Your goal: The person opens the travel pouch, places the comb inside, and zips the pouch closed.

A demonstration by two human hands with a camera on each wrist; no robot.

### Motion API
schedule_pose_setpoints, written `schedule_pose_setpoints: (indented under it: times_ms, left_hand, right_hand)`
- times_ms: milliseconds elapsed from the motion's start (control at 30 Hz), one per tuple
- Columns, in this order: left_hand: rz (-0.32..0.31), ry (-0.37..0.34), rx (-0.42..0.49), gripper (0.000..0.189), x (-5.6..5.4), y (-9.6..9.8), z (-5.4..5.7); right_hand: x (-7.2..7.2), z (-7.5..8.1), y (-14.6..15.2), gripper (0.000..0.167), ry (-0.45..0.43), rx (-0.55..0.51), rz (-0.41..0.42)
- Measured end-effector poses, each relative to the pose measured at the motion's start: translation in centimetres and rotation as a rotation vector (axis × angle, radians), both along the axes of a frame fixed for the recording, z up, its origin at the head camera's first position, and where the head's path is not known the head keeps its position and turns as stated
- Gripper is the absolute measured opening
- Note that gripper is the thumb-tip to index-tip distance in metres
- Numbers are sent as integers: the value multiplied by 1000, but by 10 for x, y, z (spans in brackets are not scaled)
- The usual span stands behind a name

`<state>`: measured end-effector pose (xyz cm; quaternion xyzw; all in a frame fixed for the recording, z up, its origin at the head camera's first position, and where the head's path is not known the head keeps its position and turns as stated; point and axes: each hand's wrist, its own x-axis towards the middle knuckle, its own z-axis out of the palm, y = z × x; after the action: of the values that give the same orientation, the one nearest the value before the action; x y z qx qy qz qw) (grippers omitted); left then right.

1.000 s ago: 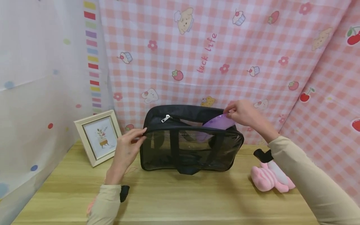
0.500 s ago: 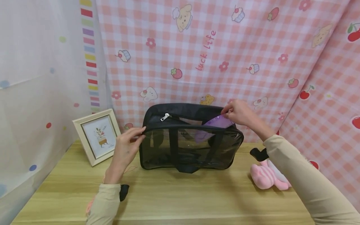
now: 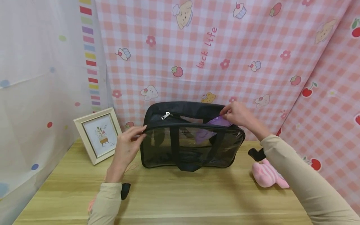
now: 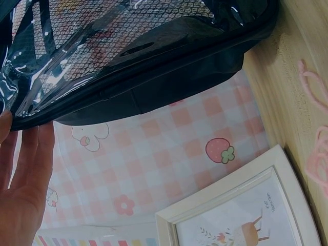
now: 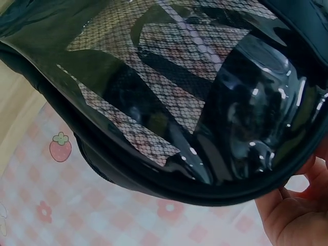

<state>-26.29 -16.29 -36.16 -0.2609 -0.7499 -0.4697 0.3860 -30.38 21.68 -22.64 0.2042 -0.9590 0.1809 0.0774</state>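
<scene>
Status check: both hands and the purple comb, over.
Left hand pinching upper corner of black bag. Right hand gripping purple comb, partly inside the bag. Zipper pull toward left end, clear of the comb.

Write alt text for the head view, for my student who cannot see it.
A person's right grip pinches a purple comb partly inside an unzipped black see-through bag, while the left grip pinches the bag's upper left corner. On the wooden table, a framed picture stands left of the bag, a pink plush toy to its right.
</scene>
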Motion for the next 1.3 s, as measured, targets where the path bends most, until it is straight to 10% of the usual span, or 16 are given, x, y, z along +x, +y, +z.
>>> schedule_pose_setpoints:
  times_ms: [1300]
  left_hand:
    - [9, -19, -2, 34, 3, -1, 1]
  right_hand:
    - [3, 21, -30, 32, -23, -59, -20]
